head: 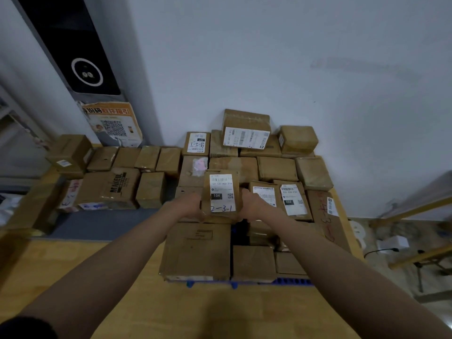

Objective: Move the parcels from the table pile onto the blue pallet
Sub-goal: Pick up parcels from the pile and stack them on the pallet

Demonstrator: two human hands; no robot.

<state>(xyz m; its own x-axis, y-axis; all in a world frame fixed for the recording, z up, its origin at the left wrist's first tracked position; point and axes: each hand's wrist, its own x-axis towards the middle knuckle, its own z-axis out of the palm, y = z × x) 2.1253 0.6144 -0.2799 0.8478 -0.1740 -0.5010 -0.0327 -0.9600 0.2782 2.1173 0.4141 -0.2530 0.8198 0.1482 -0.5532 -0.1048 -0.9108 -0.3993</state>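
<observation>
Cardboard parcel (221, 193) labelled 2-3-1 held from both sides by left hand (193, 204) and right hand (252, 204), above the boxes stacked on the blue pallet (291, 282); risk: set on the uneven tops or dark gap (239, 232) it may tip or slip.

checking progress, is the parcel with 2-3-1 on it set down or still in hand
In hand: left hand and right hand hold the parcel by its sides, above the stacked parcels.
</observation>
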